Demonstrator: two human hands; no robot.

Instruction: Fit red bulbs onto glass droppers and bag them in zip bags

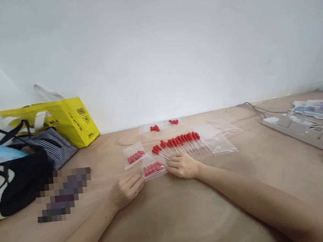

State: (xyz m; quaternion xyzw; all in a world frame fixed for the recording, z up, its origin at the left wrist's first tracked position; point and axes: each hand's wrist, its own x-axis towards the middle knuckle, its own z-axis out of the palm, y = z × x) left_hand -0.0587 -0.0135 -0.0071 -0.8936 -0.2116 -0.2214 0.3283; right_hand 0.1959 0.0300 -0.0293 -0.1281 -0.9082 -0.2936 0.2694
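A clear zip bag [153,167] holding several red-tipped droppers lies between my two hands. My left hand [130,188] has its fingers closed on the bag's lower left corner. At the right end of the same bag's edge, my right hand [183,166] is closed on it with curled fingers. Another filled bag [134,156] rests just behind, to the left. Beyond my right hand, a row of loose red-tipped droppers [180,140] is spread on the table, their clear stems pointing towards me and to the right.
More bagged red tips [154,128] lie near the wall. Flat clear bags [222,143] are right of the droppers. A power strip [302,132] with cables and papers sits far right. A yellow bag [78,123], a striped bag [58,148] and a blurred dark object [65,195] are left.
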